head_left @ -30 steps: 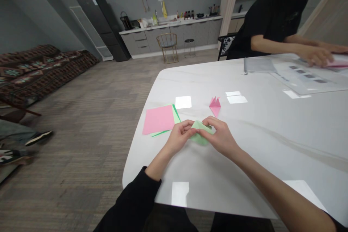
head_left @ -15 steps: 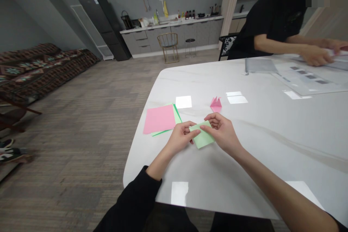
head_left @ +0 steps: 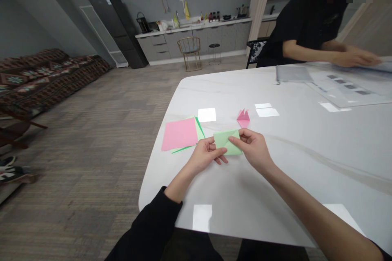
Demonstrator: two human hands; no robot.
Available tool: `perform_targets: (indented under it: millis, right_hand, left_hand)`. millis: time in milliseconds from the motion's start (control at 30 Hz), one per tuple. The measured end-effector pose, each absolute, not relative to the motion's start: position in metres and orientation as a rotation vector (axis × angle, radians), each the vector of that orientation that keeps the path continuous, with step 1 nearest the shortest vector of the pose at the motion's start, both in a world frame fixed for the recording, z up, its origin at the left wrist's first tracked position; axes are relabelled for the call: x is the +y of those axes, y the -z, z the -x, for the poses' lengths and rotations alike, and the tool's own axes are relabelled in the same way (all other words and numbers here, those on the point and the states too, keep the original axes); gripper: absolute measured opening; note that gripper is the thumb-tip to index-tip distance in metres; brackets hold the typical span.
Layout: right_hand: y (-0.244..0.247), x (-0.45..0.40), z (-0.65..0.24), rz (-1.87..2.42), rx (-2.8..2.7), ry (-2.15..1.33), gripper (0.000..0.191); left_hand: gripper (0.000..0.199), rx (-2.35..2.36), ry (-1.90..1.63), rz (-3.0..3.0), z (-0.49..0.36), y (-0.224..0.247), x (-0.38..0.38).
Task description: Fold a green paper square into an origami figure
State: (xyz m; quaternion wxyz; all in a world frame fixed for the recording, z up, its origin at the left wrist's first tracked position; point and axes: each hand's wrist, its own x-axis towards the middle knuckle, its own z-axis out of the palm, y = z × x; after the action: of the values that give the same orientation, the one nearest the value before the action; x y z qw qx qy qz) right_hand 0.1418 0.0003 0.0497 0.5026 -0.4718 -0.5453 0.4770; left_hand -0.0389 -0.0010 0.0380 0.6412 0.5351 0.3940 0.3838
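Note:
Both my hands hold a folded piece of light green origami paper (head_left: 228, 142) a little above the white table. My left hand (head_left: 206, 155) pinches its lower left corner, and my right hand (head_left: 252, 149) grips its right side. To the left of my hands, a pink paper square (head_left: 179, 133) lies on a light green sheet (head_left: 199, 133) with a darker green edge. A small folded pink paper figure (head_left: 243, 117) stands just beyond the green paper, apart from my right fingers.
The white table (head_left: 275, 183) has a rounded corner, and its left edge drops to a carpeted floor. Across it, a person's hands (head_left: 355, 57) rest on a printed sheet (head_left: 346, 85), beside a grey pouch (head_left: 293, 74). Kitchen cabinets stand behind.
The green paper has turned from a tilted, bunched shape to a flatter, level rectangle between my hands. The other person's hands have slid left across the papers.

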Motion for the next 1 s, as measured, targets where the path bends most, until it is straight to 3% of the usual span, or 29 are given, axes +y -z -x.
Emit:
perform_targets:
  millis: [167,433,533,1000]
  right_hand:
    - [-0.0523,-0.0010,-0.1417,1.102,-1.307,-1.225,0.025]
    - [-0.0560,-0.0035,-0.1401,1.119,-1.345,-1.289,0.025]
    - [-0.0543,-0.0036,-0.1396,1.123,-1.317,-1.189,0.022]
    - [-0.0477,-0.0029,-0.1382,1.095,-1.371,-1.076,0.017]
  left_hand:
    - [0.042,0.867,-0.831,-1.289,0.0384,-0.0386,-0.0022]
    - [0.039,0.949,-1.246,-1.317,0.0392,-0.0399,-0.0005]
    - [0.029,0.986,-1.266,-1.377,0.0377,-0.0395,-0.0013]
    - [0.025,0.932,-1.286,-1.587,0.0392,-0.0380,-0.0010]
